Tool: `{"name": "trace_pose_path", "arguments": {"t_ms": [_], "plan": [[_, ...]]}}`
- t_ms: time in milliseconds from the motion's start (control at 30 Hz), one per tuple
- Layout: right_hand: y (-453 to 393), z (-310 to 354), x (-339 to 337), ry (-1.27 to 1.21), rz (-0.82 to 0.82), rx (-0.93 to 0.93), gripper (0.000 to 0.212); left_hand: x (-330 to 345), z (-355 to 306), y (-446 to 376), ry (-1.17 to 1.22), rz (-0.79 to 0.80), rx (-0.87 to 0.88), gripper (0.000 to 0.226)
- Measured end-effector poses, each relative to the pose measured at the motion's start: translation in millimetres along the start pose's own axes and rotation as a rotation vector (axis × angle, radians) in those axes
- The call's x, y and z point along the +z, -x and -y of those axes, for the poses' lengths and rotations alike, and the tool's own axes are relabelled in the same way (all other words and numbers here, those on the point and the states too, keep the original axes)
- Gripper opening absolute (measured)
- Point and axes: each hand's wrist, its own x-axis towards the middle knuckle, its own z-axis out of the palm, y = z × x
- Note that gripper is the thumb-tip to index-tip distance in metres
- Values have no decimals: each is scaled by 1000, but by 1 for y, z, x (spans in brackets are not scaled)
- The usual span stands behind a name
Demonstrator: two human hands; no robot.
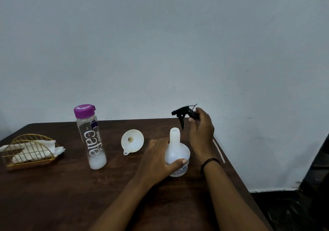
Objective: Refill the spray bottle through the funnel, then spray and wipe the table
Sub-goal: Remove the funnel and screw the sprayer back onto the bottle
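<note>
— White plastic, that spray bottle (177, 152); looks thin-walled and near empty, so I'd guess it's light and tips easily. It stands on the brown table (71, 195), just right of the funnel (132, 141).

— Where would you grab it?

— Round the fat belly, as the left hand (156, 161) does: fingers curled about it, thumb across the label.

— And the right hand (201, 133)?

— Closed on the black trigger head (185, 114), lifted clear above the open neck.

— The refill?

— Clear bottle (90, 138) with the purple cap, upright further left, a little liquid at the bottom. Smooth, maybe slippery; hold it mid-body.
</note>
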Motion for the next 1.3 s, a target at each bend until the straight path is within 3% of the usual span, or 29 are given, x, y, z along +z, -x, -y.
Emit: {"name": "trace_pose_path", "arguments": {"t_ms": [333, 600, 800, 1300], "plan": [[7, 81, -33, -537, -173, -87, 25, -4, -4, 4, 14, 2, -5, 58], [22, 116, -44, -651, -224, -273, 28, -7, -9, 7, 26, 18, -23, 61], [24, 127, -45, -715, -244, -315, 30, -6, -6, 6, 16, 34, -53, 63], [31, 92, -28, -631, 55, -105, 19, -10, -8, 6, 91, 3, -1, 49]]}}
